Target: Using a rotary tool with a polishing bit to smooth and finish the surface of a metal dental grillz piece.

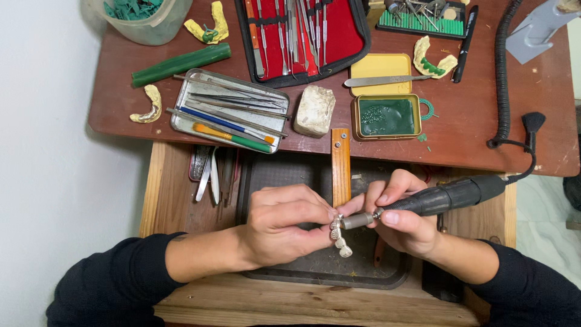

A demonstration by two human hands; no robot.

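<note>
Over the open drawer's dark tray (266, 275), left hand (281, 224) pinches metal crowns (339, 237); right hand (402, 212) grips the rotary handpiece (448, 195).

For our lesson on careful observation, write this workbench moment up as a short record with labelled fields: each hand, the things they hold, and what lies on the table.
left hand: left hand pinches a small metal dental casting
right hand: right hand grips a dark rotary handpiece, its tip against the casting
under the hands: dark tray in an open drawer
table, left: metal tin of tools, green wax stick
table, middle: red instrument case, pale stone block
table, right: tin of green wax, coiled black cord
</note>
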